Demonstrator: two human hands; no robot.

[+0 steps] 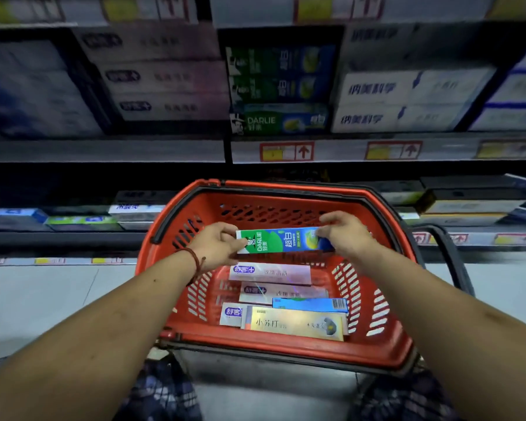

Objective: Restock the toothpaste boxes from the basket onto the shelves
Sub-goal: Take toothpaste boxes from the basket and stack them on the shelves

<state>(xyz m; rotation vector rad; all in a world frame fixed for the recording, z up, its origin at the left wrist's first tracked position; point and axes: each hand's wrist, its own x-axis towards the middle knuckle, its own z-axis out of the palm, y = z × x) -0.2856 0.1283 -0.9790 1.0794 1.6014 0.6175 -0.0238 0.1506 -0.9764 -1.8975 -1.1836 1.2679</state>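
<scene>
The shelves (286,150) are showing mostly full, while the red basket (386,214) is holding at least five loose boxes (292,322), so restocking is judged well short of done. One green toothpaste box (281,240) is hanging level above the basket, below matching green boxes (280,89). The left hand (217,241) is pinching its left end and the right hand (346,235) its right end, fingers curled.

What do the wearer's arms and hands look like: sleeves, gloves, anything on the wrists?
Both forearms are bare right to the edge of the frame: no sleeves and no gloves. The left hand has a dark red cord bracelet round its wrist, with a short loose end hanging from it. The right hand and its wrist wear nothing visible. No watch or rings show on either hand.
</scene>
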